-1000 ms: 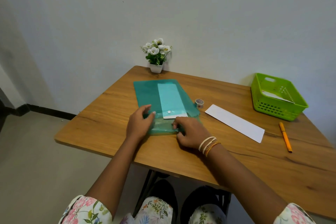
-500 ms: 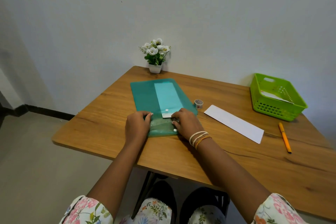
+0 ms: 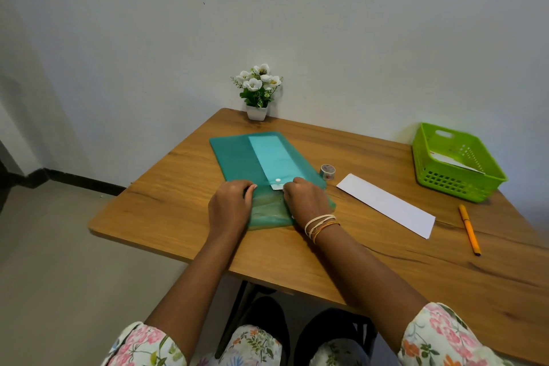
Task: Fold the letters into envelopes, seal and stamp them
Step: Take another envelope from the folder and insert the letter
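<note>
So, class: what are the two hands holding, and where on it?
Both hands, left hand and right hand, rest on the teal folder at its near flap end.

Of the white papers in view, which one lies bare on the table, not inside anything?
The long white sheet right of the tape roll; the others sit inside the teal folder and the green basket.

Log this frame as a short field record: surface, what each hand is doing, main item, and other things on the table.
surface: wooden table
main item: teal plastic folder, pale sheet inside
left hand: rests on the folder's near end
right hand: at the sheet's near edge by the white snap; grip unclear
right of folder: tape roll, white envelope, orange pen
far right: green basket holding paper
back edge: potted flowers
</note>
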Action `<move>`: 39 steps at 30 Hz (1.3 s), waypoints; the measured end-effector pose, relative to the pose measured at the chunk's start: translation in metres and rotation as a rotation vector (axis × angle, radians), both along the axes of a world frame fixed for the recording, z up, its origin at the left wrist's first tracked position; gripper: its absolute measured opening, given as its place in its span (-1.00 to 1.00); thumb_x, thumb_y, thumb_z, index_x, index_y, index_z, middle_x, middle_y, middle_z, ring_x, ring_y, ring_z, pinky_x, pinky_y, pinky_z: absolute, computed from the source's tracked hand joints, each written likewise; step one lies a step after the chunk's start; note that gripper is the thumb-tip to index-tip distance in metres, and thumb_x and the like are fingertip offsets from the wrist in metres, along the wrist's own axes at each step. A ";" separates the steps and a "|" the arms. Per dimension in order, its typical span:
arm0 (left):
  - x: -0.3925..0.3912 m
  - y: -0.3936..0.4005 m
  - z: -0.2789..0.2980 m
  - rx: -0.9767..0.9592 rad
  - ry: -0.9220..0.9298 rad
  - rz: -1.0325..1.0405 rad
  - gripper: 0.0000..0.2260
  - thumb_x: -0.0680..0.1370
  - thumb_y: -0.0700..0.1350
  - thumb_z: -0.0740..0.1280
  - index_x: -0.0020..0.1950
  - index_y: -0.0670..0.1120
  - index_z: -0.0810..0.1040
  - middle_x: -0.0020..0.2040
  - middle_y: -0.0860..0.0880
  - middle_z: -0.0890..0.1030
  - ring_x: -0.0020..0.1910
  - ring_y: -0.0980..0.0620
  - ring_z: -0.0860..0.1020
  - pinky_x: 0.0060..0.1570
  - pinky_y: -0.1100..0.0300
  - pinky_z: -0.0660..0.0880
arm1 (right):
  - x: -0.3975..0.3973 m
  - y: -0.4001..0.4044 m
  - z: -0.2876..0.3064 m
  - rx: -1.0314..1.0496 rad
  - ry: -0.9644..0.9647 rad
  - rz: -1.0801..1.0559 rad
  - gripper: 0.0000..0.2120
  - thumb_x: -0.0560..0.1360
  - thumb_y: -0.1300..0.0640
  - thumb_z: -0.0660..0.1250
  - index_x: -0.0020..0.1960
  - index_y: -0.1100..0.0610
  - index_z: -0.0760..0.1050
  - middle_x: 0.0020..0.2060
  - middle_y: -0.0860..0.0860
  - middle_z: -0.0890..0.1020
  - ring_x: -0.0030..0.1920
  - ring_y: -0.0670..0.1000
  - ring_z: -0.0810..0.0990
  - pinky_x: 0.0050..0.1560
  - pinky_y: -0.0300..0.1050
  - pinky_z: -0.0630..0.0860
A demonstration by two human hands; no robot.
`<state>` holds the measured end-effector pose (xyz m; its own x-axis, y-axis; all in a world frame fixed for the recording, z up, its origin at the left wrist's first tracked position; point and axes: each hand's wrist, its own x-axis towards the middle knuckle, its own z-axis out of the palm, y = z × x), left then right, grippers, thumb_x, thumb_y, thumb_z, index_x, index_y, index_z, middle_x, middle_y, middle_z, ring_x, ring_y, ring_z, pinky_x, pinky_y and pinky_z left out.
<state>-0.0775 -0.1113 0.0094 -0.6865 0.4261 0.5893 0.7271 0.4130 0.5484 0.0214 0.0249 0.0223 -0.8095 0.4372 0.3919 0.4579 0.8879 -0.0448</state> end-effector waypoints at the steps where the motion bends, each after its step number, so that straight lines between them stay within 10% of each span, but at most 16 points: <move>1: 0.000 0.000 0.000 -0.003 -0.002 -0.003 -0.89 0.54 -0.11 0.38 -0.07 -0.11 0.67 -0.15 -0.06 0.68 -0.17 -0.06 0.61 -0.26 0.09 0.52 | 0.001 0.000 -0.001 -0.006 0.012 0.003 -0.78 0.57 0.15 0.20 -0.11 0.17 0.59 -0.19 0.11 0.60 -0.22 0.19 0.61 -0.31 -0.04 0.50; 9: -0.002 -0.001 -0.001 0.074 0.009 -0.020 -0.92 0.53 -0.18 0.38 -0.09 -0.15 0.67 -0.18 -0.07 0.68 -0.24 -0.04 0.61 -0.27 0.17 0.48 | 0.001 0.002 0.003 -0.106 -0.142 -0.026 -0.62 0.62 0.12 0.10 0.42 0.14 0.25 0.02 0.20 0.61 0.01 0.25 0.60 -0.12 0.06 0.50; 14: -0.002 -0.001 -0.002 0.059 0.004 -0.023 -0.91 0.53 -0.17 0.38 -0.07 -0.15 0.66 -0.17 -0.08 0.68 -0.24 -0.05 0.62 -0.27 0.12 0.53 | -0.003 -0.001 0.008 -0.036 -0.256 -0.058 -0.82 0.55 0.23 0.17 0.10 0.17 0.48 -0.01 0.19 0.62 0.01 0.23 0.60 -0.17 -0.01 0.47; 20: -0.002 0.002 -0.002 -0.049 -0.025 -0.044 -0.90 0.54 -0.13 0.35 -0.07 -0.12 0.65 -0.14 -0.08 0.67 -0.17 -0.07 0.60 -0.25 0.09 0.52 | 0.022 -0.008 0.001 0.051 0.176 0.035 -0.80 0.44 0.03 0.28 -0.23 0.13 0.57 -0.32 0.05 0.54 -0.36 0.07 0.53 -0.45 -0.15 0.39; 28: -0.003 0.002 -0.001 -0.087 -0.143 -0.043 -0.90 0.50 -0.10 0.40 -0.10 -0.08 0.70 -0.15 -0.05 0.70 -0.15 -0.05 0.62 -0.14 0.11 0.51 | 0.049 0.003 0.047 -0.094 0.737 0.028 -0.80 0.38 0.07 0.28 -0.23 0.21 0.54 -0.24 0.08 0.53 -0.22 -0.02 0.42 -0.26 -0.29 0.32; 39: -0.002 -0.001 0.001 -0.075 -0.220 -0.069 -0.47 0.60 0.22 0.09 -0.26 -0.12 0.62 -0.35 -0.04 0.59 -0.30 -0.07 0.53 -0.17 0.09 0.35 | 0.083 0.036 0.109 0.072 0.935 -0.213 -0.84 0.42 0.14 0.26 -0.24 0.21 0.53 -0.44 0.14 0.57 -0.45 0.14 0.50 -0.35 -0.26 0.21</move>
<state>-0.0793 -0.1127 0.0108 -0.7627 0.5131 0.3937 0.6214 0.4124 0.6662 0.1047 0.0607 0.1312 -0.0625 0.4888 0.8701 0.4170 0.8049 -0.4222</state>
